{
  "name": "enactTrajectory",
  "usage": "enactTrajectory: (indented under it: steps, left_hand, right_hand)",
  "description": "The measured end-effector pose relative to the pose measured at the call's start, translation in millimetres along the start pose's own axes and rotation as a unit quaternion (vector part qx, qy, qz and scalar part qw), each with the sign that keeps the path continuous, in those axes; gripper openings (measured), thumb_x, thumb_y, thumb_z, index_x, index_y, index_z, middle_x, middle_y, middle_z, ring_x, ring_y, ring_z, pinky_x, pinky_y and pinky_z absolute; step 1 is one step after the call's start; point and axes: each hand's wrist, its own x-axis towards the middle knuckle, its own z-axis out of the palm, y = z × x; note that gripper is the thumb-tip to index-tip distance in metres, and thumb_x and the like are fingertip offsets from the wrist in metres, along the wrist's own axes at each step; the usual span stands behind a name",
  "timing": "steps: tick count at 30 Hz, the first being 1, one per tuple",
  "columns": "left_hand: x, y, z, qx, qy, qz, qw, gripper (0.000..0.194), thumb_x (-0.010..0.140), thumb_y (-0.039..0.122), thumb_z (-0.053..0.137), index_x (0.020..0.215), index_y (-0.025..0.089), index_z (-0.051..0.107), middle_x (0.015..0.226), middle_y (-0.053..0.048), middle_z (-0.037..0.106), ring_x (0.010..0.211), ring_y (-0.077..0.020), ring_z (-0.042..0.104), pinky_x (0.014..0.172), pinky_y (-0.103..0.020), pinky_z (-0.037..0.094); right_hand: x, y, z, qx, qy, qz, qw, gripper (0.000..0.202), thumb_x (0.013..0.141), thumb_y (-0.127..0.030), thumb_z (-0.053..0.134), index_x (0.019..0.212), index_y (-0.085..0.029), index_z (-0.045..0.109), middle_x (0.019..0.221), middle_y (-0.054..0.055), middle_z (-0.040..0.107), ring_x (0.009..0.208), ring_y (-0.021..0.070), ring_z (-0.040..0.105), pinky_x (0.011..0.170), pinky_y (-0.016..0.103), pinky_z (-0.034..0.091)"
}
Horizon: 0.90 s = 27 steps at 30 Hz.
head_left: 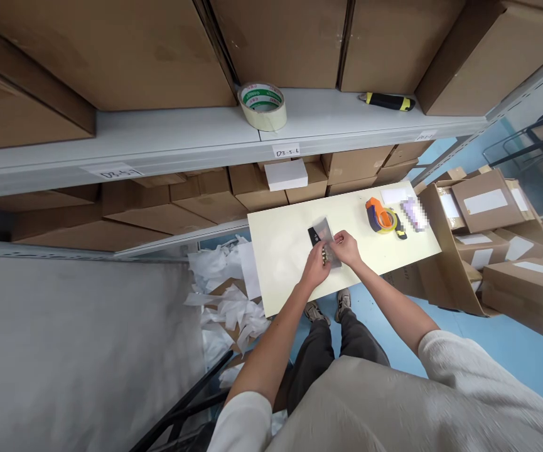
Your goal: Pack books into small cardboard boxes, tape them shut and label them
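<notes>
Over the cream tabletop, both hands hold a small greyish see-through bag. My left hand is closed on its lower left edge, beside some small gold-coloured pieces. With fingers pinched, my right hand grips the bag's right side. A black card or label with white print shows at the bag's upper left; whether it lies inside or beneath cannot be made out. Farther right on the table lie an orange and blue tape dispenser and a yellow and black cutter.
A shelf with cardboard boxes runs along the far side, carrying a tape roll and a utility knife. White scraps lie left of the table. To the right stands a large carton filled with smaller boxes.
</notes>
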Motion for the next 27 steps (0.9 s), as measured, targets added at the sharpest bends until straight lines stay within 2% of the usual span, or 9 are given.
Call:
enactTrajectory:
  steps: [3,6,11,13,16,18,22,25,27]
  left_hand:
    - [3,10,-3.5,-0.101,0.023,-0.066,0.992,0.049,0.1,0.022,0.053,0.149,0.024,0.05,0.15,-0.013,0.065,0.139,-0.0258,0.063,0.117,-0.043,0.051]
    - [0,14,-13.6,-0.165,0.048,-0.114,0.978,0.033,0.105,0.038,0.054,0.136,0.026,0.054,0.143,-0.01,0.069,0.135,-0.0237,0.065,0.111,-0.038,0.053]
    - [-13,-2,-34.1,-0.173,0.104,-0.172,0.964,0.026,0.102,0.04,0.058,0.125,0.025,0.058,0.125,-0.007,0.074,0.115,-0.0227,0.071,0.1,-0.036,0.056]
    - [-17,-16,-42.7,-0.139,0.132,-0.192,0.962,0.02,0.101,0.034,0.054,0.116,0.025,0.063,0.115,-0.006,0.074,0.111,-0.0236,0.07,0.1,-0.037,0.056]
    - [-21,-39,-54.3,-0.05,0.177,-0.239,0.954,0.012,0.095,0.029,0.056,0.091,0.026,0.066,0.097,-0.005,0.068,0.113,-0.0269,0.065,0.105,-0.04,0.053]
    - [-20,-54,-59.0,-0.031,0.166,-0.268,0.948,0.015,0.092,0.029,0.055,0.08,0.026,0.063,0.086,-0.004,0.063,0.105,-0.0265,0.065,0.1,-0.039,0.054]
    - [-18,-71,-58.8,-0.07,0.154,-0.308,0.936,0.016,0.091,0.028,0.057,0.101,0.025,0.068,0.079,0.0,0.064,0.085,-0.0235,0.067,0.085,-0.035,0.056]
    - [-22,-75,-55.7,-0.08,0.182,-0.321,0.926,0.034,0.091,0.03,0.063,0.124,0.024,0.065,0.089,-0.002,0.072,0.088,-0.024,0.072,0.086,-0.035,0.057]
    - [-27,-75,-54.5,-0.059,0.18,-0.301,0.935,0.035,0.092,0.03,0.063,0.127,0.024,0.066,0.103,-0.006,0.074,0.097,-0.0255,0.073,0.094,-0.039,0.058]
  right_hand:
    - [-6,-12,-5,0.014,-0.016,-0.019,1.0,0.024,0.082,-0.041,0.072,0.096,-0.023,0.064,0.09,0.0,0.073,0.083,0.0193,0.068,0.078,0.03,0.055]
    - [-10,-19,-1,0.087,-0.081,-0.044,0.992,0.033,0.095,-0.054,0.06,0.099,-0.021,0.068,0.092,0.002,0.073,0.086,0.0193,0.069,0.082,0.031,0.056]
    - [-10,-15,20,0.158,-0.216,-0.062,0.962,0.039,0.104,-0.048,0.05,0.107,-0.019,0.076,0.105,0.006,0.078,0.093,0.0183,0.072,0.087,0.031,0.057]
    - [-8,-8,31,0.13,-0.21,-0.054,0.967,0.032,0.102,-0.042,0.053,0.108,-0.02,0.077,0.111,0.006,0.079,0.096,0.0184,0.072,0.092,0.032,0.057]
    - [-5,6,45,0.065,-0.144,-0.021,0.987,0.022,0.097,-0.031,0.06,0.107,-0.02,0.076,0.118,0.008,0.078,0.104,0.0202,0.072,0.1,0.035,0.056]
    - [-4,15,53,0.04,-0.122,0.005,0.992,0.021,0.093,-0.027,0.062,0.109,-0.02,0.074,0.119,0.009,0.077,0.105,0.0208,0.073,0.101,0.036,0.057]
    - [-4,27,62,0.034,-0.125,0.014,0.991,0.025,0.091,-0.028,0.063,0.113,-0.021,0.071,0.117,0.008,0.077,0.104,0.0206,0.073,0.1,0.038,0.058]
    - [-4,30,66,0.032,-0.122,0.006,0.992,0.027,0.09,-0.028,0.063,0.115,-0.021,0.069,0.118,0.007,0.076,0.103,0.0201,0.073,0.101,0.039,0.058]
    - [-4,30,67,0.029,-0.12,0.006,0.992,0.026,0.09,-0.028,0.062,0.114,-0.021,0.068,0.118,0.008,0.075,0.103,0.0192,0.072,0.102,0.038,0.058]
